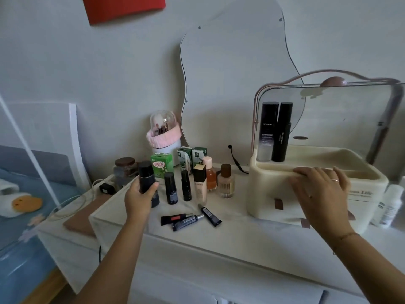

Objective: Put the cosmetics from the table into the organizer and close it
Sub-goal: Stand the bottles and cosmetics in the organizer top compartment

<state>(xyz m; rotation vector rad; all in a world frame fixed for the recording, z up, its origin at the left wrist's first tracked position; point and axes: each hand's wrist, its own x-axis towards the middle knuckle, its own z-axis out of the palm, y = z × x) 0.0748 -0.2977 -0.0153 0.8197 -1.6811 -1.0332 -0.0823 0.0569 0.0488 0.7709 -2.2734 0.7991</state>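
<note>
1. The left hand (pixel 140 195) grips a glossy black cylindrical bottle (pixel 148 181) above the smooth white table (pixel 230 235).
2. Three soft black tubes (pixel 190 218) lie flat on the table.
3. The right hand (pixel 321 189) rests open, fingers flat on the rounded cream plastic organizer (pixel 263 183), whose clear lid (pixel 328 115) stands raised.

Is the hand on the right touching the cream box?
Touching. In the head view the right hand lies flat on the front rim of the cream organizer, fingers draped over the edge with no gap showing.

Open cream organizer (pixel 263 183) holds two upright dark bottles (pixel 275 132)
</note>
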